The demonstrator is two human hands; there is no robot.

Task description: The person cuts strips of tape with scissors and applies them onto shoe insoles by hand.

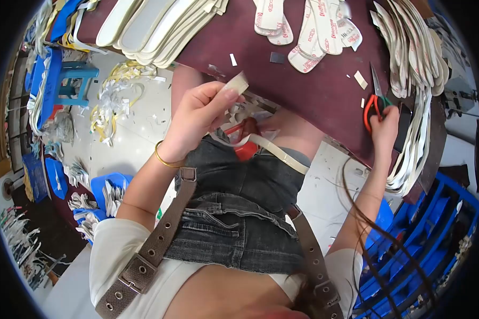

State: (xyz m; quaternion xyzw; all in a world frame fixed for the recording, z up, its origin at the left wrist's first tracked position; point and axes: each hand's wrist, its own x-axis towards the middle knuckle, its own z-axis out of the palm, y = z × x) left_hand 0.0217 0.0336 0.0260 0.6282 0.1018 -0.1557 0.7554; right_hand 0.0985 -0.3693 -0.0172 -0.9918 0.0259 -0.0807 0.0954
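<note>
My left hand [199, 114] is raised above my lap, thumb and fingers pinched on the end of a cream strip [238, 84]. A length of cream strip [282, 155] loops below this hand and lies across my lap; whether it is the same piece is hidden by the hand. At the table's right side, my right hand [385, 127] is closed on the handles of a pair of scissors [376, 101] with red and green grips. The blades point away from me, over the tabletop. A dark flat object [403, 127] lies just right of that hand.
On the maroon table [324, 98] lie white insole-shaped pieces [165, 26], printed pieces [324, 26] and a stacked row of pieces [412, 48] at right. Small scraps [361, 80] lie nearby. Blue bins [109, 189], a blue stool [74, 82] and floor offcuts [114, 101] are left; a blue rack [431, 228] stands right.
</note>
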